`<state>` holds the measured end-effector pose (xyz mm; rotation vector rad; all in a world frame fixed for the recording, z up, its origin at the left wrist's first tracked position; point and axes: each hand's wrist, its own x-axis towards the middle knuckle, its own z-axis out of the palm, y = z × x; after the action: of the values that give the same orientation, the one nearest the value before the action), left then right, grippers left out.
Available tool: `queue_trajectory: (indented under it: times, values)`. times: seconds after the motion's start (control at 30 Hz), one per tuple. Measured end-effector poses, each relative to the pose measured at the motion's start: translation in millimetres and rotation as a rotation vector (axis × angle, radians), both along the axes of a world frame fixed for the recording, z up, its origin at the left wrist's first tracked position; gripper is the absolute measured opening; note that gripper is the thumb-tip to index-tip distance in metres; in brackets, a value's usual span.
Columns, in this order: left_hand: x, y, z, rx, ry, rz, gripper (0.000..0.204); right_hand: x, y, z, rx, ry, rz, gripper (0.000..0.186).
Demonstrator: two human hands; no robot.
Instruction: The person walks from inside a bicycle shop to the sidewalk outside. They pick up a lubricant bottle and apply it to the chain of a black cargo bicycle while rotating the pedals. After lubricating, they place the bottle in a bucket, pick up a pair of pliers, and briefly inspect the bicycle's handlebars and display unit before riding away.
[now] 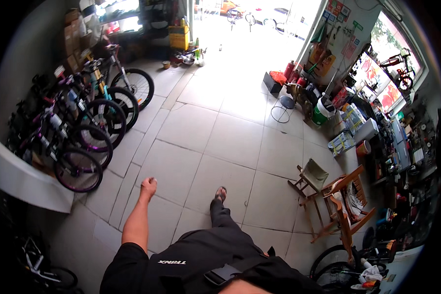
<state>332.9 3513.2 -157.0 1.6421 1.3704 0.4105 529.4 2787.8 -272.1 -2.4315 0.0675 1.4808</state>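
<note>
My left hand (148, 186) hangs over the tiled floor (171, 171), left of centre, with its fingers curled closed; whether they hold anything is too small to make out. The nearest objects to it are several bicycles (78, 171), standing in a row along the left side. One sandalled foot (220, 195) is forward on the tiles below my dark clothing. Some skin of my right arm (247, 286) shows at the lower edge, but my right hand is out of sight.
A wooden armchair (348, 220) and folding stool (312, 174) stand right, beside a cluttered workbench (399, 147) and another bicycle (328, 262). Red cylinders (289, 68), a dark box (271, 84) and a bucket (322, 111) line the bright doorway's right side. A white ledge (34, 181) curves at left.
</note>
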Motion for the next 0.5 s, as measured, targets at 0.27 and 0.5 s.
queue_trajectory:
  times: [0.27,0.5]
  values:
    - [114.8,40.6,-17.8,-0.133,0.231,0.012,0.040,254.1,215.7,-10.5,0.007,0.075,-0.075,0.027]
    - [196.1,6.9,-9.2,-0.612,0.737,-0.269,0.042,564.5,490.1,85.9,0.486,-0.604,0.042,0.031]
